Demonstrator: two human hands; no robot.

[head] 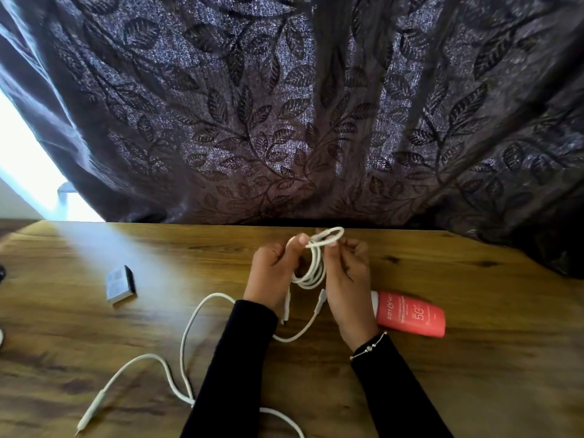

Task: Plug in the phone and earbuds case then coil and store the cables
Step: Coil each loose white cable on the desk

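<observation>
Above the wooden table [474,358], both my hands hold a white cable coil [311,273]. My left hand [273,273] grips the coil's left side with the thumb up near the top. My right hand [347,279] pinches a loop of the same cable at the top. Two connector ends of the coiled cable hang down between my wrists. A second white cable [186,343] lies loose on the table at the lower left, its plug end near the front edge. No phone or earbuds case can be made out.
A small grey box [121,284] lies on the table to the left. A coral tube [410,314] lies just right of my right wrist. A dark leaf-patterned curtain [284,121] hangs behind the table's far edge.
</observation>
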